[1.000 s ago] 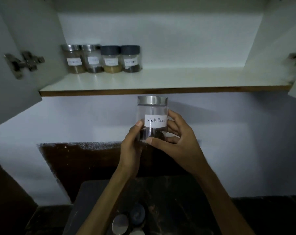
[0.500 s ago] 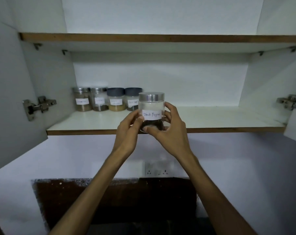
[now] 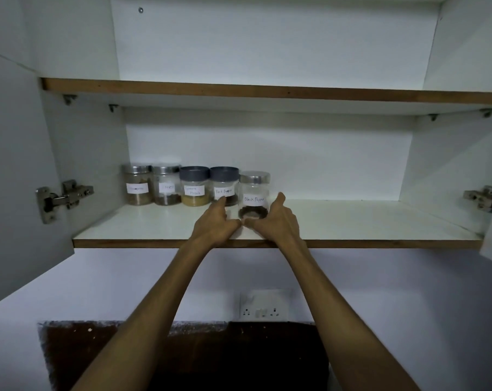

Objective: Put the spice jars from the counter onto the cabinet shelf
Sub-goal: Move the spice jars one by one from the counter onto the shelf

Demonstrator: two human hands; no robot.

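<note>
A clear spice jar point(image 3: 254, 193) with a silver lid and a "Black Pepper" label stands on the white cabinet shelf point(image 3: 352, 221), at the right end of a row of several labelled jars point(image 3: 179, 186). It nearly touches the grey-lidded jar point(image 3: 224, 183) beside it. My left hand point(image 3: 215, 222) and my right hand point(image 3: 275, 218) cup its base from both sides, with the fingertips meeting in front of it. My right thumb runs up its right side.
The shelf is bare to the right of the jar. An upper shelf point(image 3: 267, 91) hangs above. Door hinges point(image 3: 64, 196) point(image 3: 484, 197) stick out on both cabinet sides. A wall socket point(image 3: 263, 306) and the dark counter point(image 3: 182, 359) lie below.
Both hands lifted the jar from below the shelf edge, up and back onto the shelf beside the row. My view tilted upward.
</note>
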